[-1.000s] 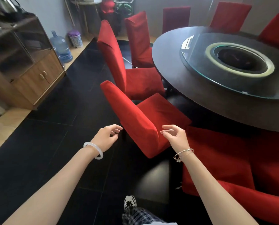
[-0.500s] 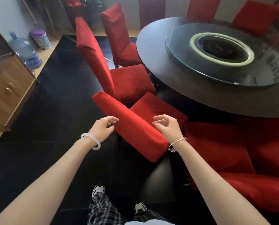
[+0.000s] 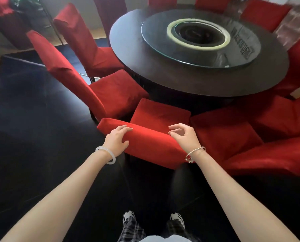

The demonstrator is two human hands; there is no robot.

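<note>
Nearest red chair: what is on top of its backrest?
The left hand rests on top of the backrest of the nearest red chair. The right hand hangs over its other end, fingers loosely curled, contact unclear. The red cover hides the chair's frame.

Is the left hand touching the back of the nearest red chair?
Touching. The head view shows the left hand laid over the top of the chair back, fingers flat on its red cover.
</note>
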